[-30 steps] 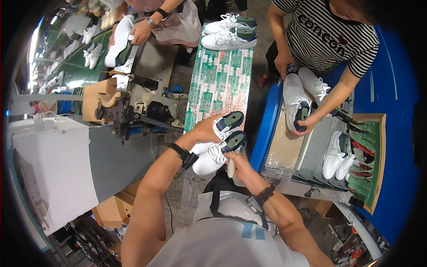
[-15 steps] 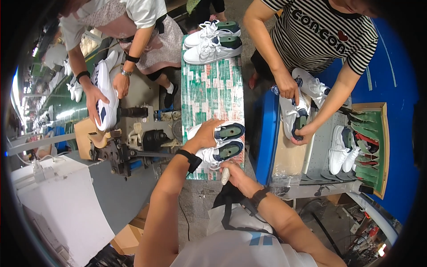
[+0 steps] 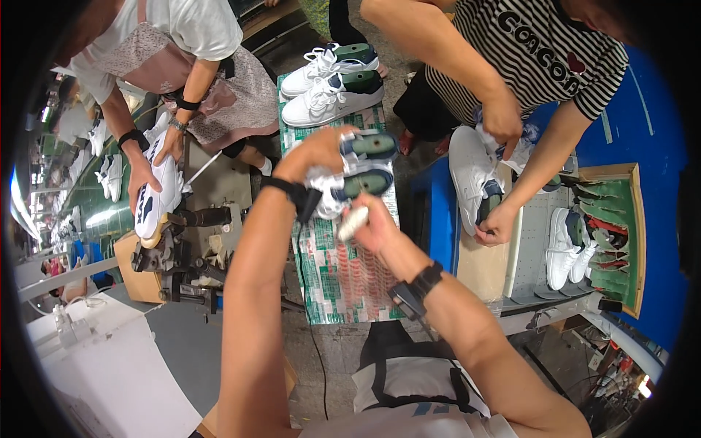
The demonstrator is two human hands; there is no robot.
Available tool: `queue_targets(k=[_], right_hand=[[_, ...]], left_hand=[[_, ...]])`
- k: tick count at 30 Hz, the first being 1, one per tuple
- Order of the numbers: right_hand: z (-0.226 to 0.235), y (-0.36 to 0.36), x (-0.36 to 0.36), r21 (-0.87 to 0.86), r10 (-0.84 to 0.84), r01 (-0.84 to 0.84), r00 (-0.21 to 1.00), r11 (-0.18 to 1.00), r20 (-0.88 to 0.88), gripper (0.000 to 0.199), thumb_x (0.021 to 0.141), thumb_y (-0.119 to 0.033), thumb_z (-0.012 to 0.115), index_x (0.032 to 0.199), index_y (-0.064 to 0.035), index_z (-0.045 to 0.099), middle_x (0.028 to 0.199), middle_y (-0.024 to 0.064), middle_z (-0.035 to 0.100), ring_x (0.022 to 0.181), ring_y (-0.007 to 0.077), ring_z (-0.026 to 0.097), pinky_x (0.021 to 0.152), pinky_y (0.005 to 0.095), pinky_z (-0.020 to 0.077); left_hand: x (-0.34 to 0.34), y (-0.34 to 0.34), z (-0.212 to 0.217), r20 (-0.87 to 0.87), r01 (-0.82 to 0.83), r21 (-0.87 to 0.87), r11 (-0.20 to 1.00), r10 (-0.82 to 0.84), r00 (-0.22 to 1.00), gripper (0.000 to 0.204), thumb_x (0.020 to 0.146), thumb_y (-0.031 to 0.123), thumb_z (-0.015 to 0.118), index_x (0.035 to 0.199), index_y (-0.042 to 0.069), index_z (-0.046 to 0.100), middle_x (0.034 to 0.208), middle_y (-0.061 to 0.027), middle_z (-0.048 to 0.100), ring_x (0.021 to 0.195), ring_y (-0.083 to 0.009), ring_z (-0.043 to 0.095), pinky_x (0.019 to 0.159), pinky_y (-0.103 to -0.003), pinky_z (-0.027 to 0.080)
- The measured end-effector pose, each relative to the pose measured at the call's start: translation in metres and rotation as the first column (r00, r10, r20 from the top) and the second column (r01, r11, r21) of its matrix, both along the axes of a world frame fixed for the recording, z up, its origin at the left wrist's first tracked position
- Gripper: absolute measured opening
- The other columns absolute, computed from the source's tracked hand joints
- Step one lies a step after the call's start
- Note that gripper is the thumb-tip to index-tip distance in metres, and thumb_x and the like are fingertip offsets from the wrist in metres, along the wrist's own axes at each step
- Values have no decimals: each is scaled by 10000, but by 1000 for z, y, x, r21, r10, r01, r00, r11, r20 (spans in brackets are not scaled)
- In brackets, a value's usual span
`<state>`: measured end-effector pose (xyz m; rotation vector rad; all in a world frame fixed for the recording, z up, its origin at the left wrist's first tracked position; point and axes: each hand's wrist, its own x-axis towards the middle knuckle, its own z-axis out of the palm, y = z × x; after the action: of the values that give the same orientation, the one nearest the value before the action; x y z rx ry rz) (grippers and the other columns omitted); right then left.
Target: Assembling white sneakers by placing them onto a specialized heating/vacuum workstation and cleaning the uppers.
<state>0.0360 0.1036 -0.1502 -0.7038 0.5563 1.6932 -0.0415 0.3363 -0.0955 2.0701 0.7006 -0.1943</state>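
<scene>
A pair of white sneakers with dark blue collars and green inserts is side by side over the patterned board; the nearer sneaker (image 3: 365, 182) shows best. My left hand (image 3: 318, 157) is closed over the farther sneaker (image 3: 371, 144) and hides most of its upper. In my right hand (image 3: 380, 228) is a small whitish stub (image 3: 353, 223), too blurred to name, held in curled fingers. That hand's fingertips are close by the nearer sneaker's heel; whether they touch cannot be seen. Another white sneaker pair (image 3: 332, 102) stands at the board's far end.
The green-and-white wrapped board (image 3: 328, 292) runs away from me. At left, a person in an apron holds a white shoe (image 3: 161, 193) by a metal machine (image 3: 168, 263). At right, a person in stripes handles a white sneaker (image 3: 467, 168) above a blue bin (image 3: 434, 212); more sneakers (image 3: 562, 248) stand beyond.
Both my hands and the near sneaker pair have moved away from me along the board, toward the far pair. The co-worker at left has lowered the shoe toward the machine.
</scene>
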Motion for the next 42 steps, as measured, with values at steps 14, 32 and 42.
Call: queue_targets(k=[14,32,42], right_hand=[[8,-166,44,97,612,-710,660,697,436,320,994,-275,769,1233,-63,751,1043,19,755,903,133,710,810,357,590],[39,-501,559,-474,632,434,-645,766,429,734,816,-401,907,1301,96,671,1260,276,705,1223,440,657,1083,500,524],[30,-483,577,-548,595,338,-696,765,402,613,735,-398,961,1100,25,708,1156,249,697,1161,436,651,1047,518,529]], left_hand=[[-39,84,-136,45,-120,0,993,120,992,1061,661,-71,658,1686,61,419,1569,-195,612,1377,-294,623,1165,-392,498],[235,-510,49,228,-259,-200,945,302,925,500,979,-1,729,1472,30,652,1451,-135,698,1317,-248,676,1165,-390,511],[534,-630,-56,148,-644,-58,762,645,750,1371,754,265,1009,1705,-92,89,1718,-337,282,1623,-430,298,1350,-446,232]])
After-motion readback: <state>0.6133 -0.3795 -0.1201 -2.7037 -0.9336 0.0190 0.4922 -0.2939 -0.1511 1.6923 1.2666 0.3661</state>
